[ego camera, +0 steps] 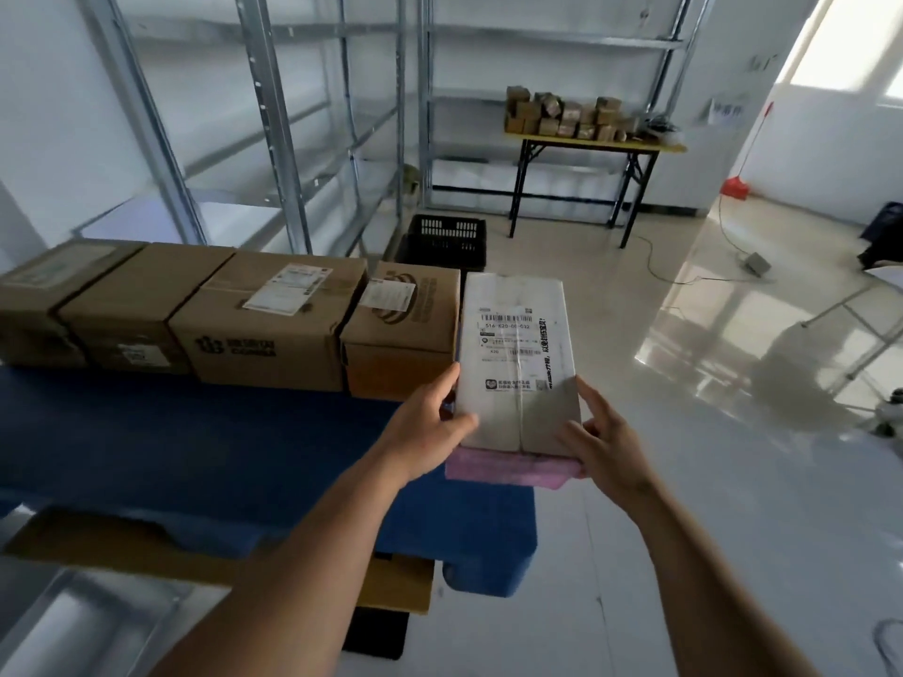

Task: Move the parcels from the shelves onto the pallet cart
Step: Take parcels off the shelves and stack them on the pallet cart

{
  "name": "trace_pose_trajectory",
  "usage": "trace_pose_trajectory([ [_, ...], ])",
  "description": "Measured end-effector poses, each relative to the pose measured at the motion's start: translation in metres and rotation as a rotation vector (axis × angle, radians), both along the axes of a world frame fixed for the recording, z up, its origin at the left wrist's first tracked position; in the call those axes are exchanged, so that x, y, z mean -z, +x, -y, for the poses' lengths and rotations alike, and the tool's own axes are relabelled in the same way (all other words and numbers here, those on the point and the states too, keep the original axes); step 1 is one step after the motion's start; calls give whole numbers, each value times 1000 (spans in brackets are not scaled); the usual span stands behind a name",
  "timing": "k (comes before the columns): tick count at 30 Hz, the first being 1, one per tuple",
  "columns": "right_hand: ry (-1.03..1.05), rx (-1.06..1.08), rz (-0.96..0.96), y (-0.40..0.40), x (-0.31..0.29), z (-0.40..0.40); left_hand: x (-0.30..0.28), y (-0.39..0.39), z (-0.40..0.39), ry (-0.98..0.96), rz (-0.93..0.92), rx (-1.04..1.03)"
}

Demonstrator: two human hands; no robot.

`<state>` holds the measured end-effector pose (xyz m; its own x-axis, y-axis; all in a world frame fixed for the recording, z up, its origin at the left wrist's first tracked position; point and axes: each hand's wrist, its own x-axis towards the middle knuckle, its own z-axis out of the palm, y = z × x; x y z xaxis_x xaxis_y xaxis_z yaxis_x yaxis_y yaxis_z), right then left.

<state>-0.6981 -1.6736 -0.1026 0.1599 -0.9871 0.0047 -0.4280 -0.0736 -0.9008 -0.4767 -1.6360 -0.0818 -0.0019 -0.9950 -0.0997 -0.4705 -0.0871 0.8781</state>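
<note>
I hold a grey-white parcel (518,354) with a barcode label, stacked on a flat pink parcel (508,469), above the right end of the blue pallet cart (205,442). My left hand (430,422) grips the stack's left side and my right hand (603,442) its right side. Several brown cardboard boxes (264,320) stand in a row along the cart's far edge; the nearest one (405,329) sits just left of the held parcel.
Bare metal shelves (273,119) rise behind the cart. A black crate (447,241) sits on the floor beyond. A yellow folding table (591,141) with several small boxes stands at the back. Flat cardboard (396,586) lies under the cart's near edge.
</note>
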Motion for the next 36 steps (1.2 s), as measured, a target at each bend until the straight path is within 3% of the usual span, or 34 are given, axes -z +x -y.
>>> trace_pose_trajectory([
  [7,125,-207,-27,-2,18,61,17,-12,34,90,64,-199],
  [12,208,-172,98,-7,30,81,19,-12,44,145,186,-243],
  [19,351,-135,387,8,27,103,2,0,58,-215,630,-426],
  [24,433,-174,476,23,31,114,2,9,77,-117,873,-248],
  [36,351,-87,433,40,29,141,-2,22,83,-76,873,-226],
])
